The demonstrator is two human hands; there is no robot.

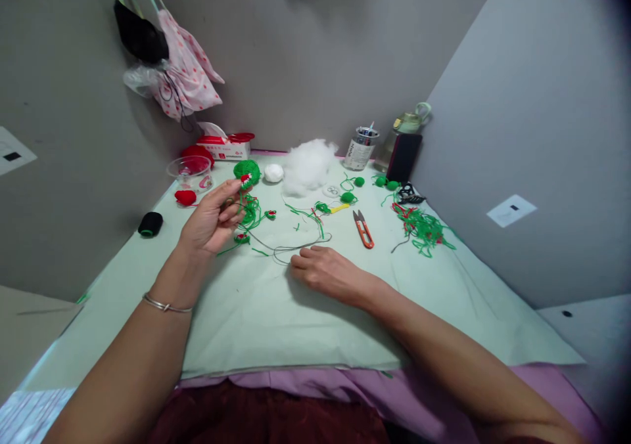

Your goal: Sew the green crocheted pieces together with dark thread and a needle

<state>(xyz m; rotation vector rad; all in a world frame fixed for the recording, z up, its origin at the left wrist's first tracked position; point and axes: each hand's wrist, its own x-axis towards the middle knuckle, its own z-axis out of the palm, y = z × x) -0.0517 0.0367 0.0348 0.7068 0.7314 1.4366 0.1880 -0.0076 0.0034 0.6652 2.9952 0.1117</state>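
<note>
My left hand (pixel 211 217) is raised over the table's left half, thumb and fingers pinching a small crocheted piece (pixel 246 180) in red, white and green. Dark thread (pixel 276 249) trails from near that hand across the cloth in loose loops. Beside those loops, low over the cloth, my right hand (pixel 323 270) has its fingers curled in; what they hold, if anything, is hidden. Just below the left fingers are green yarn strands and small crocheted pieces (pixel 271 214) in green and red. Orange-handled thread snips (pixel 363 229) lie beyond the right hand.
White stuffing (pixel 309 166) sits at the back beside a green yarn ball (pixel 246 170). A clear plastic tub (pixel 190 173), a red ball (pixel 186 198) and a black spool (pixel 150 224) are at left. Tangled yarn (pixel 426 230), a pen tin (pixel 361 148) and a phone (pixel 404 157) stand rightward.
</note>
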